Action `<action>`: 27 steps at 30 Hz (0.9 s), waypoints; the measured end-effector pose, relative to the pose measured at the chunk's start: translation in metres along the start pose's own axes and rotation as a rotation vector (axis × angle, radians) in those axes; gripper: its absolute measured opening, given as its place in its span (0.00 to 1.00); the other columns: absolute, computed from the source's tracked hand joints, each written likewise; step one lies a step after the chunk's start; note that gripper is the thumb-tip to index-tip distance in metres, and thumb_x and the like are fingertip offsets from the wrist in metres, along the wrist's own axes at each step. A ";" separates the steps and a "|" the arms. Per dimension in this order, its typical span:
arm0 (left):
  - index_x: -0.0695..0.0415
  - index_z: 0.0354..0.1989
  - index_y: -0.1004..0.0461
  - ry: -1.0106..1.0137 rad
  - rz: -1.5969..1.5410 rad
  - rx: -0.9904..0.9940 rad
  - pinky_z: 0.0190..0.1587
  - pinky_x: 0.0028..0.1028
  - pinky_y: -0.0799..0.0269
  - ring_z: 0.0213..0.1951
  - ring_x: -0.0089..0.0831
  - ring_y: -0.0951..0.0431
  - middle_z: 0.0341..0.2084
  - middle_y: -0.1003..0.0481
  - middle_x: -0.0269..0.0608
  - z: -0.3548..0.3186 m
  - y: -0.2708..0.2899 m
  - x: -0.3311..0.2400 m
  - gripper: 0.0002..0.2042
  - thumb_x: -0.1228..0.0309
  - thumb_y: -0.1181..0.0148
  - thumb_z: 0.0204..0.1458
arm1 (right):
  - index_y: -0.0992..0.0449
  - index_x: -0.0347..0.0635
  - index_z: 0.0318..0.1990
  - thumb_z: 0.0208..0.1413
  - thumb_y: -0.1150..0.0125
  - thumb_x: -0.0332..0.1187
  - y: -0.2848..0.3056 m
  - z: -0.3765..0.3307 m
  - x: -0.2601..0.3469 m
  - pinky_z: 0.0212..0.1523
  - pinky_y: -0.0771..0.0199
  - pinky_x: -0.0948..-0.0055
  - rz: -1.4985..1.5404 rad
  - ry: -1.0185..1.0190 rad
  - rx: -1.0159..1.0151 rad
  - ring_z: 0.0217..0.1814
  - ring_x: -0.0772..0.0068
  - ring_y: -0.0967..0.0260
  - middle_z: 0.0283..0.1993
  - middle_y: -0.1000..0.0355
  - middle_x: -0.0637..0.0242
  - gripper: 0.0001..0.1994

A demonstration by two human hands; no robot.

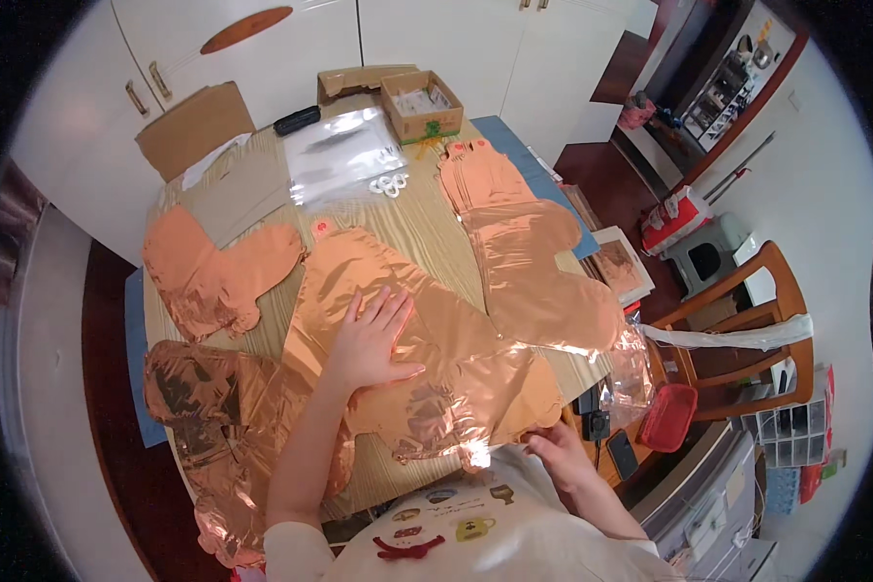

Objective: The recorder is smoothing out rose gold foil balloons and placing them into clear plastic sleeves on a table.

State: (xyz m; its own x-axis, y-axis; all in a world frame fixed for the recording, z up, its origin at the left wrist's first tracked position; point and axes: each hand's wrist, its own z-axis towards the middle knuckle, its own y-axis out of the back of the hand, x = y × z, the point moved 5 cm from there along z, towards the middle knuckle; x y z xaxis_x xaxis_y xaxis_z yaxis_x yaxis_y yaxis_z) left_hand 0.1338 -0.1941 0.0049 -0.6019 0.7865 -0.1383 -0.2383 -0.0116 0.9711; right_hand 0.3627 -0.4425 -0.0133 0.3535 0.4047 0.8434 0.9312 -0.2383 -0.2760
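A large, flat rose-gold foil balloon (446, 359) lies uninflated across the middle of the table, wrinkled and shiny near its close end. My left hand (373, 339) rests palm down on it with fingers spread. At the balloon's near right corner, my right hand (558, 454) pinches its edge between thumb and curled fingers; the grip is partly hidden. More flat foil balloons (529, 262) are layered to the right. Another foil balloon (209, 276) lies at the left, and a crinkled foil balloon (233, 417) hangs over the near left edge.
Toward the back are clear plastic bags (344, 155), white rings (389, 184), a black case (297, 120) and a cardboard box (422, 109) of small packets. A wooden chair (771, 320) stands to the right, near a red container (668, 418) and a phone (622, 455).
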 end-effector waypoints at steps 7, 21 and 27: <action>0.57 0.68 0.42 0.028 -0.041 0.053 0.71 0.51 0.60 0.70 0.41 0.46 0.68 0.43 0.43 0.000 -0.001 0.000 0.50 0.37 0.37 0.38 | 0.33 0.34 0.56 0.64 0.46 0.30 -0.030 0.021 -0.013 0.52 0.21 0.68 0.261 -0.199 -0.140 0.50 0.66 0.27 0.50 0.27 0.58 0.16; 0.57 0.68 0.42 0.018 -0.035 0.050 0.71 0.51 0.62 0.70 0.41 0.47 0.69 0.44 0.42 -0.002 -0.004 0.002 0.50 0.35 0.40 0.39 | 0.23 0.40 0.41 0.49 0.33 0.28 0.013 0.039 0.051 0.53 0.32 0.67 -0.820 0.346 -0.220 0.54 0.63 0.33 0.49 0.30 0.56 0.11; 0.56 0.68 0.43 0.011 -0.026 0.058 0.71 0.51 0.62 0.71 0.41 0.48 0.69 0.44 0.41 0.000 -0.003 0.001 0.50 0.34 0.41 0.41 | 0.19 0.50 0.41 0.41 0.35 0.33 -0.063 0.004 0.058 0.67 0.60 0.34 -1.297 0.713 -0.118 0.73 0.35 0.57 0.68 0.45 0.49 0.15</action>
State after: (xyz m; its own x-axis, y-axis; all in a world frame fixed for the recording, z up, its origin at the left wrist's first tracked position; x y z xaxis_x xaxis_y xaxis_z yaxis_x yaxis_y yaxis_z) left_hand 0.1335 -0.1933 0.0018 -0.6043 0.7793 -0.1658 -0.2096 0.0452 0.9767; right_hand 0.3250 -0.4008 0.0514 -0.8475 -0.1132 0.5186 0.5304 -0.1412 0.8359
